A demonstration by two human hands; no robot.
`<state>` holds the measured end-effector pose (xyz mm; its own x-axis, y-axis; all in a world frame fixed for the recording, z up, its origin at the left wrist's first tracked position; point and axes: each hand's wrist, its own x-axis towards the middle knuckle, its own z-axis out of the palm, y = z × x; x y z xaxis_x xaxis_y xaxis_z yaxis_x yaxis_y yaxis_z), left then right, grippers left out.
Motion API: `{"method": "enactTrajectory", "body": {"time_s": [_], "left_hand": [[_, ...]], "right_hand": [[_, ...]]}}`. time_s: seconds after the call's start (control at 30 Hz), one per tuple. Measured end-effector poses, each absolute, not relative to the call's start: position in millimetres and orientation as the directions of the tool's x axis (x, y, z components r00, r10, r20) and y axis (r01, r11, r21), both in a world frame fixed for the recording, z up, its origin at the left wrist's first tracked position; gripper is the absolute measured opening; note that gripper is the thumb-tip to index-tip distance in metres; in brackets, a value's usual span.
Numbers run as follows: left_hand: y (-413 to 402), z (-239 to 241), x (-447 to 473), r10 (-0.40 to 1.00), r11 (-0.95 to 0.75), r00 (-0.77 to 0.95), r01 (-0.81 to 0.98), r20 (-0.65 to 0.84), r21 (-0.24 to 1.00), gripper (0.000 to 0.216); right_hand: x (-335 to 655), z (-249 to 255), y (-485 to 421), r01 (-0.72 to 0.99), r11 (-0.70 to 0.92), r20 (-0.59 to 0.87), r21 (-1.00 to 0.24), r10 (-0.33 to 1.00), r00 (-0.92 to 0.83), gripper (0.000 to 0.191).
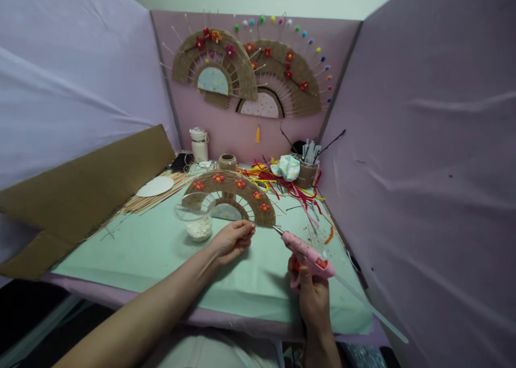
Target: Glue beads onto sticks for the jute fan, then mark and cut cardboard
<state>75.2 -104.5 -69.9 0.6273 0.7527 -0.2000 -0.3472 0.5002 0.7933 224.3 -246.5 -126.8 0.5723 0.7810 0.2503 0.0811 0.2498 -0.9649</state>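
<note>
My right hand [311, 292] grips a pink hot glue gun [306, 252], its metal nozzle pointing up-left toward my left hand. My left hand [234, 239] is palm up with its fingertips pinched together on something too small to make out, just in front of a jute-wound half-circle fan [229, 193] that lies on the table and carries several red flowers. A clear plastic cup [195, 214] holding small white beads stands just left of my left hand.
The mint green table cover [153, 249] has bamboo sticks [155, 198], a white paper disc [155, 186] and brown cardboard [80, 190] at the left. Pipe cleaners [282, 188], a twine spool [228, 162], a white jar [199, 143] and a tool cup [308, 169] crowd the back. Two finished fans [250, 72] hang on the wall.
</note>
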Motion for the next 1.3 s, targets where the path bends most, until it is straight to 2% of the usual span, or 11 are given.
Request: {"method": "enactTrajectory", "body": {"time_s": [0.13, 0.27, 0.37, 0.47, 0.57, 0.67, 0.77, 0.83, 1.03, 1.3], "left_hand": [[-105, -22, 88, 0.758, 0.389, 0.625, -0.205, -0.186, 0.898, 0.041], [-85, 38, 111, 0.787, 0.090, 0.615, -0.046, -0.042, 0.995, 0.032], [-59, 75, 129, 0.779, -0.150, 0.625, 0.110, 0.049, 0.982, 0.024], [-35, 96, 145, 0.718, -0.418, 0.688, 0.307, 0.104, 0.855, 0.021], [-18, 102, 157, 0.645, -0.653, 0.758, 0.480, 0.098, 0.585, 0.016], [-9, 98, 166, 0.551, -0.807, 0.830, 0.503, 0.087, 0.308, 0.008], [-3, 90, 172, 0.449, -0.890, 0.891, 0.439, 0.063, 0.124, 0.004], [1, 86, 174, 0.384, -0.922, 0.923, 0.381, 0.036, 0.070, 0.006], [6, 79, 179, 0.221, -0.973, 0.975, 0.222, -0.022, 0.065, 0.013], [5, 78, 181, 0.247, -0.967, 0.968, 0.248, -0.037, 0.057, 0.014]], "right_hand": [[229, -120, -248, 0.012, 0.256, 0.208, -0.967, 0.757, 0.619, 0.055], [233, -124, -250, -0.015, 0.235, 0.176, -0.972, 0.767, 0.617, 0.054], [233, -130, -249, 0.004, 0.247, 0.201, -0.969, 0.780, 0.593, 0.051], [232, -132, -249, 0.027, 0.257, 0.226, -0.966, 0.790, 0.569, 0.047], [231, -130, -249, 0.031, 0.262, 0.232, -0.964, 0.785, 0.574, 0.046], [231, -127, -250, 0.029, 0.269, 0.237, -0.963, 0.788, 0.568, 0.046], [232, -125, -251, 0.033, 0.287, 0.257, -0.957, 0.794, 0.552, 0.046], [232, -124, -251, 0.039, 0.295, 0.269, -0.955, 0.795, 0.544, 0.045], [232, -120, -251, 0.029, 0.303, 0.268, -0.953, 0.789, 0.552, 0.046], [232, -126, -252, 0.053, 0.294, 0.273, -0.954, 0.783, 0.559, 0.046]]}}
